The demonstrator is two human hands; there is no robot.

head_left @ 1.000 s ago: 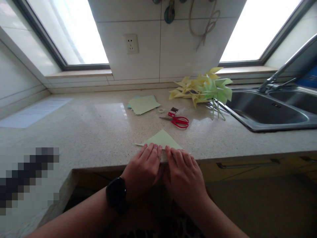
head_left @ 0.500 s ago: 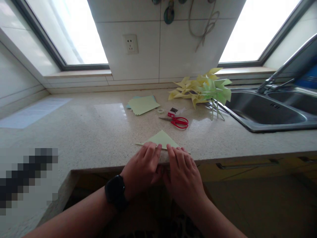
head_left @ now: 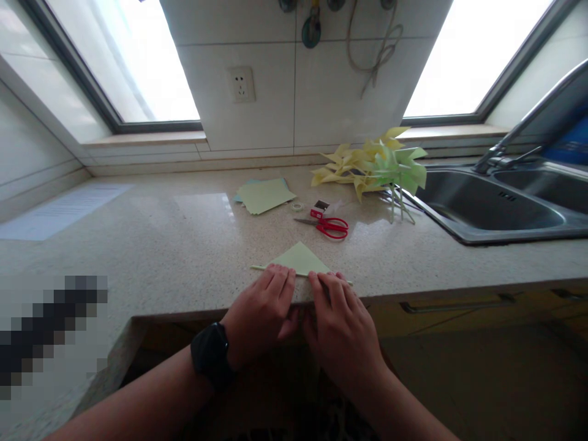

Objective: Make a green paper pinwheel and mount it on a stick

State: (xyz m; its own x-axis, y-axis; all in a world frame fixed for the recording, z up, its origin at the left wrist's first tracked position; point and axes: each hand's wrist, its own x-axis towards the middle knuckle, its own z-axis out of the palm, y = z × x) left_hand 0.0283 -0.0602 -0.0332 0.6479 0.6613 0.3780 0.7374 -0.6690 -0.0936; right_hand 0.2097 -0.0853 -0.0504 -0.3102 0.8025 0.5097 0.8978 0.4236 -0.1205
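A light green paper folded into a triangle (head_left: pixel 301 258) lies at the counter's front edge. My left hand (head_left: pixel 261 312), with a black watch on the wrist, presses its fingers flat on the paper's near edge. My right hand (head_left: pixel 340 324) presses beside it on the same edge. A thin pale stick (head_left: pixel 258 267) pokes out to the left under the paper. Fingers of both hands lie side by side and hide the folded edge.
Red scissors (head_left: pixel 329 225), a small tape roll (head_left: pixel 297 206) and a stack of green paper sheets (head_left: pixel 264 194) lie mid-counter. A bunch of yellow and green paper pinwheels (head_left: pixel 374 166) rests by the steel sink (head_left: pixel 487 211). A white sheet (head_left: pixel 59 211) lies far left.
Both hands stay pressed on the paper's near edge, with only a slight shift of the fingers. The view has tilted a little.
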